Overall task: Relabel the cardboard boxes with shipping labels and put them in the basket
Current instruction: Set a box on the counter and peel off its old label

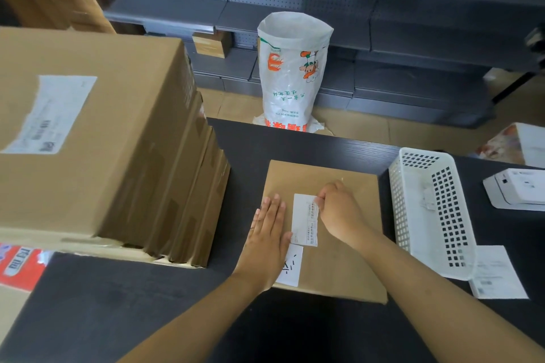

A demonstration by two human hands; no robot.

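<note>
While left hand [267, 233] presses flat on cardboard box [333, 262], right hand [339, 209] grip pinches shipping label [305, 219] top corner.

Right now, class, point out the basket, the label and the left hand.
basket [396, 200], head view, its near left wall.
label [303, 221], head view, middle of the white sticker on the box.
left hand [267, 236], head view, back of the hand.
</note>
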